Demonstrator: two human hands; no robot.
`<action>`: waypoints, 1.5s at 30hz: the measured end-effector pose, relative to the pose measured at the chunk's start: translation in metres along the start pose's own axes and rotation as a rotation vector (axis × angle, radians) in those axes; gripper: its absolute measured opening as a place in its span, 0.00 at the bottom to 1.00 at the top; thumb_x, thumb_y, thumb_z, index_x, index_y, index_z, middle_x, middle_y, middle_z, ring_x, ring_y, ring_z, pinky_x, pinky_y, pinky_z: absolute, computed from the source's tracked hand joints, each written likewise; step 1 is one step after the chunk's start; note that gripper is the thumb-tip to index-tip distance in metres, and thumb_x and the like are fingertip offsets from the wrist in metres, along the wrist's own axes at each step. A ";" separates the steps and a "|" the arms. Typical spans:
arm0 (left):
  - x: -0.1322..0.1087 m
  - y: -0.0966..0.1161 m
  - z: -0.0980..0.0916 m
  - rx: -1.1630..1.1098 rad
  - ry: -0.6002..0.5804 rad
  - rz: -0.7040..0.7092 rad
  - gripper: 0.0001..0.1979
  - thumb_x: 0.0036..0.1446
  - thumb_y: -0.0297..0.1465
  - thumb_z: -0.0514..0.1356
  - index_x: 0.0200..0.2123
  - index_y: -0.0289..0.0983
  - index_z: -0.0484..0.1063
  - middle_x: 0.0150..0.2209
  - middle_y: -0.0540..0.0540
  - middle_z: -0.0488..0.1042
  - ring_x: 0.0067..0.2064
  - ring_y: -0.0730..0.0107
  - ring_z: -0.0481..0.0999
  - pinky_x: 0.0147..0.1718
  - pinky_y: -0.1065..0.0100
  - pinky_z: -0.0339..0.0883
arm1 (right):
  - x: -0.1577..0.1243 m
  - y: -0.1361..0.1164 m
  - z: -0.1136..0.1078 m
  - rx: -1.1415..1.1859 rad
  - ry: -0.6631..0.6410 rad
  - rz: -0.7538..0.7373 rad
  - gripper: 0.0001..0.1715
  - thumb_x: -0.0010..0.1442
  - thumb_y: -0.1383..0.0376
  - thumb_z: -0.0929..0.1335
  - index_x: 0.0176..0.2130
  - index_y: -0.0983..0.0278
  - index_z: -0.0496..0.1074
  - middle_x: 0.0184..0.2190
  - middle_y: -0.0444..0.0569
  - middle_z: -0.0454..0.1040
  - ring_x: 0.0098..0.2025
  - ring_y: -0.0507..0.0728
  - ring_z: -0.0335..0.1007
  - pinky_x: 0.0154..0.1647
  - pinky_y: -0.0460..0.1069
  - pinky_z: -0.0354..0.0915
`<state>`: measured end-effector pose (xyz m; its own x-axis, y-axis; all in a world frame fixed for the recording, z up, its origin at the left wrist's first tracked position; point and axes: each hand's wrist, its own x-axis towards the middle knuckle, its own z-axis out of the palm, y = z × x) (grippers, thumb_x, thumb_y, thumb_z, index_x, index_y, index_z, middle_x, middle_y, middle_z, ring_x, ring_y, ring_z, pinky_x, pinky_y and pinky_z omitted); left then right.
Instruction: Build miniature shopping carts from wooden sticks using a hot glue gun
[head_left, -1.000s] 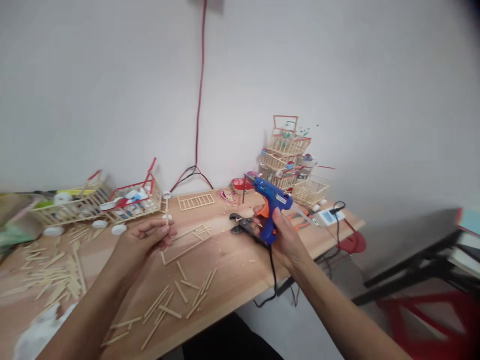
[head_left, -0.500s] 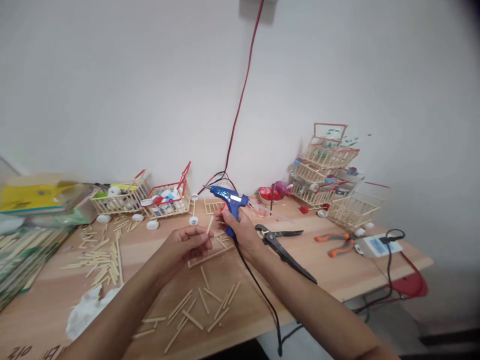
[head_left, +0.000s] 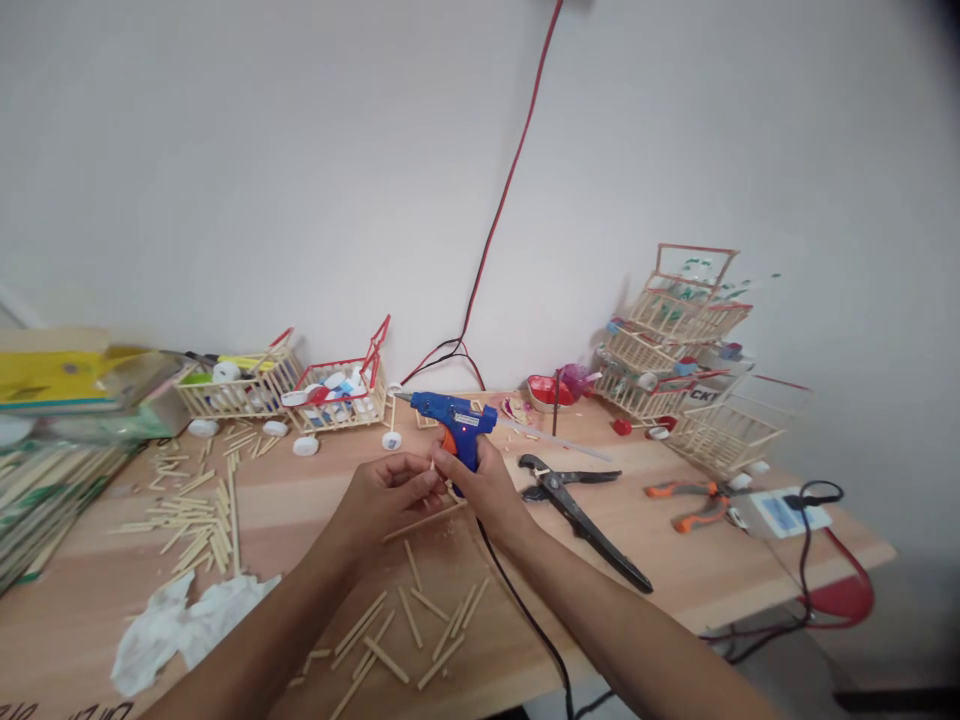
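My right hand [head_left: 486,487] grips a blue glue gun [head_left: 448,416] with an orange trigger, its nozzle pointing left and its black cord [head_left: 525,620] running down off the table. My left hand [head_left: 386,494] is closed in a pinch on a short wooden stick [head_left: 431,467], held right next to the right hand's fingers, just below the gun. Both hands hover above a stick frame [head_left: 420,522] lying on the wooden table [head_left: 675,570]. Loose wooden sticks [head_left: 405,625] lie on the table in front of my forearms.
Black cutters [head_left: 581,505] and orange pliers [head_left: 686,505] lie to the right, by a white power box [head_left: 784,512]. Stick baskets are stacked at back right [head_left: 679,345]; two stick carts [head_left: 337,392] stand at back left. Crumpled white paper [head_left: 176,625] lies front left, more sticks [head_left: 199,505] further left.
My right hand brought the glue gun leftward from the table's right side to my left hand. The hands have closed together around the small stick. The view has swung right.
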<state>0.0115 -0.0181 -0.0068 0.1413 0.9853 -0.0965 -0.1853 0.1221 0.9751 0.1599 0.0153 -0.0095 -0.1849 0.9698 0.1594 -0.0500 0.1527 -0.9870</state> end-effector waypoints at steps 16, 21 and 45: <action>0.004 0.020 -0.051 0.174 0.420 0.292 0.13 0.44 0.38 0.70 0.33 0.38 0.78 0.31 0.50 0.78 0.31 0.73 0.72 0.32 0.72 0.66 | -0.008 -0.006 -0.014 0.004 -0.086 0.077 0.26 0.58 0.45 0.67 0.30 0.66 0.69 0.20 0.42 0.65 0.19 0.47 0.57 0.19 0.43 0.53; 0.002 0.020 -0.047 0.147 0.356 0.262 0.14 0.45 0.39 0.69 0.34 0.38 0.81 0.32 0.47 0.80 0.35 0.67 0.75 0.38 0.68 0.69 | -0.013 -0.007 -0.013 -0.092 -0.096 0.044 0.28 0.60 0.44 0.64 0.29 0.66 0.69 0.17 0.41 0.62 0.18 0.47 0.57 0.18 0.43 0.52; -0.001 0.018 -0.048 0.181 0.400 0.281 0.13 0.43 0.37 0.71 0.33 0.39 0.79 0.32 0.49 0.81 0.34 0.70 0.76 0.37 0.71 0.67 | -0.016 -0.003 -0.013 -0.123 -0.149 0.030 0.28 0.60 0.43 0.64 0.28 0.65 0.65 0.19 0.41 0.62 0.17 0.46 0.56 0.16 0.43 0.52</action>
<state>-0.0384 -0.0109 0.0012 -0.2790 0.9500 0.1398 0.0138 -0.1416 0.9898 0.1754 0.0020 -0.0093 -0.3279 0.9367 0.1225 0.0761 0.1554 -0.9849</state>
